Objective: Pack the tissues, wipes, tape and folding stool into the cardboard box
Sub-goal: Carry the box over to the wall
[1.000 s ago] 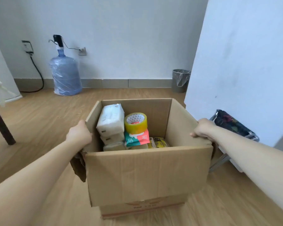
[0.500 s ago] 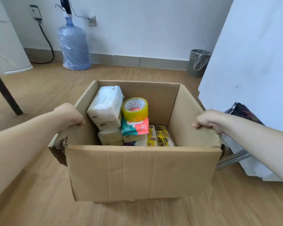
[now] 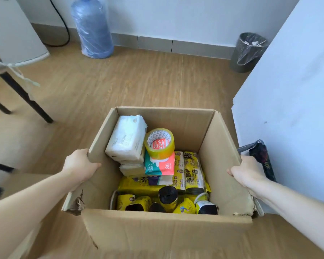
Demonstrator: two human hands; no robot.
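Observation:
An open cardboard box (image 3: 166, 238) stands on the wooden floor right below me. My left hand (image 3: 79, 165) grips its left wall rim and my right hand (image 3: 245, 171) grips its right wall rim. Inside, white tissue packs (image 3: 126, 137) are stacked at the left, and a yellow tape roll (image 3: 159, 143) rests on a teal-and-orange wipes pack (image 3: 160, 165). Yellow packs with black rolls (image 3: 176, 193) fill the bottom. The folding stool (image 3: 260, 156), dark and patterned with a metal frame, leans folded against the white panel just right of the box, outside it.
A white panel (image 3: 292, 109) rises on the right. A grey bin with a plastic liner (image 3: 248, 51) stands in the far corner. A blue water jug (image 3: 92, 28) sits by the back wall. Black furniture legs (image 3: 26, 98) stand at the left.
The view has tilted down and closer over the box, so its bottom contents now show. Both hands stay on the box's side rims, and the box sits lower on the floor.

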